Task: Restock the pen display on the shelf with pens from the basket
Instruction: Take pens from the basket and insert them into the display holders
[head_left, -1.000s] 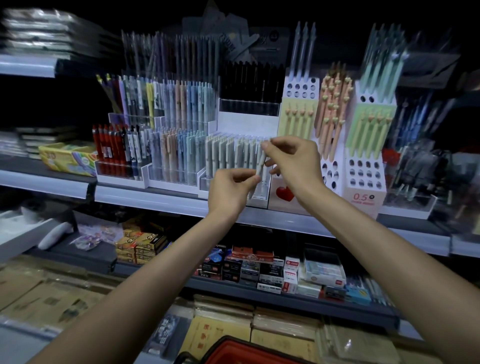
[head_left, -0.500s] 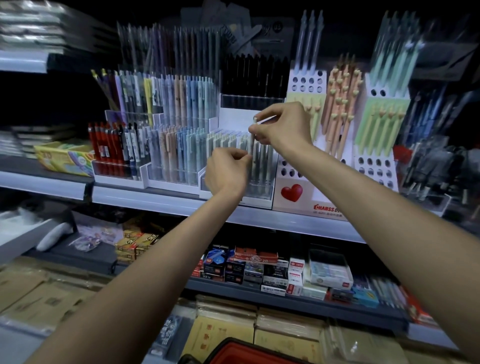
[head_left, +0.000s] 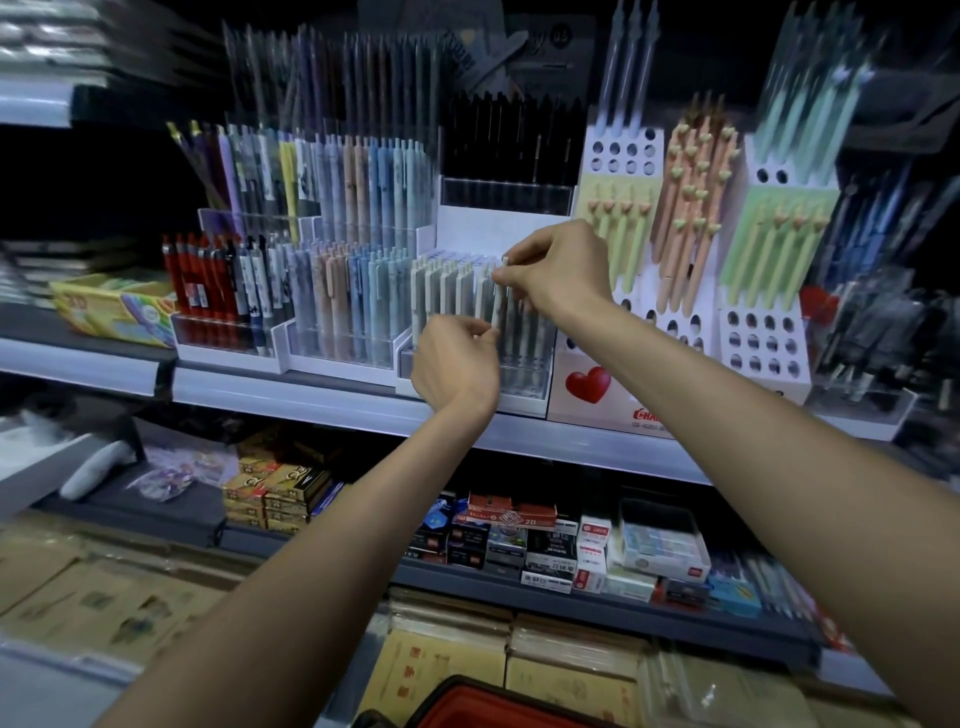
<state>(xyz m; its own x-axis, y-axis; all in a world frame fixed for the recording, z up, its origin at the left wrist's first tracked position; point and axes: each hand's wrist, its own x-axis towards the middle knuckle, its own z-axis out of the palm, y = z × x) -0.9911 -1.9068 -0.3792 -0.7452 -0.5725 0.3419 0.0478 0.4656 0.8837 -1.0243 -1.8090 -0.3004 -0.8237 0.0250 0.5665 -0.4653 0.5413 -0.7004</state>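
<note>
A clear tiered pen display (head_left: 524, 382) stands on the white shelf (head_left: 332, 402), its front row filled with pale grey-green pens (head_left: 447, 291). My right hand (head_left: 558, 270) pinches the top of one white pen (head_left: 500, 299) that stands upright at the right end of that row. My left hand (head_left: 454, 358) pinches the same pen's lower part, just in front of the display. Only the red rim of the basket (head_left: 498, 701) shows at the bottom edge.
Left of the display stand racks of pastel pens (head_left: 358, 291) and red and black pens (head_left: 218, 286). White holders with green and peach pens (head_left: 691, 218) stand to the right. A yellow box (head_left: 111, 306) sits far left. Small boxes fill the lower shelf (head_left: 571, 587).
My right hand moved down and left over the front row with the pen. My left hand closed in on the pen's lower part. The view shifted slightly.
</note>
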